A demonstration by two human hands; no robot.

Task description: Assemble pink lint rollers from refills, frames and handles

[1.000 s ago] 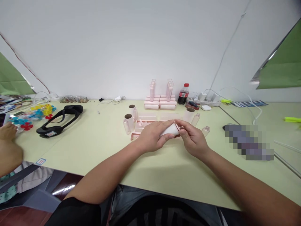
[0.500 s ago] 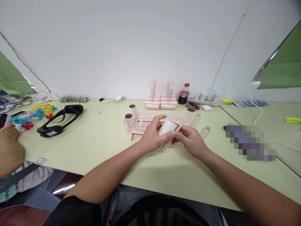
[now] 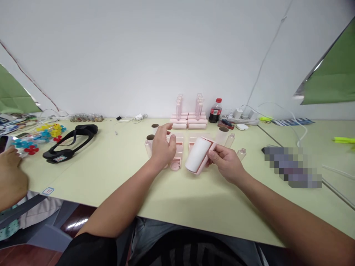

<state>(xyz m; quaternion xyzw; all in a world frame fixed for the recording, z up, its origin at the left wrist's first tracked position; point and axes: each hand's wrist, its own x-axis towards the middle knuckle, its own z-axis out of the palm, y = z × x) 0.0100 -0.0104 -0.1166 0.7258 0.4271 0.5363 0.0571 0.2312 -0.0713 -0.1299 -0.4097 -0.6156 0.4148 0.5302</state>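
Note:
My right hand point(image 3: 226, 161) grips a lint roller point(image 3: 198, 155), a white paper roll set in a pale pink frame, tilted above the table. My left hand point(image 3: 163, 147) is apart from it, fingers spread with nothing in them, over several pink plastic parts. Beneath and beside that hand lie a pink tray-like part point(image 3: 175, 165) and a brown-cored paper roll point(image 3: 150, 138). Beyond my right hand stand another paper roll point(image 3: 222, 135) and a clear pinkish handle point(image 3: 230, 140), with a second clear handle point(image 3: 242, 153) nearer.
By the wall, pink lint rollers point(image 3: 197, 125) are stacked with clear handles upright, beside a cola bottle point(image 3: 215, 111) and a power strip point(image 3: 244, 120). A black headset point(image 3: 69, 144) lies left. Another person's hand point(image 3: 12, 173) is at the far left.
My left hand has let go of the lint roller and moved left, fingers spreading. My right hand keeps hold of the roller, now seen more fully.

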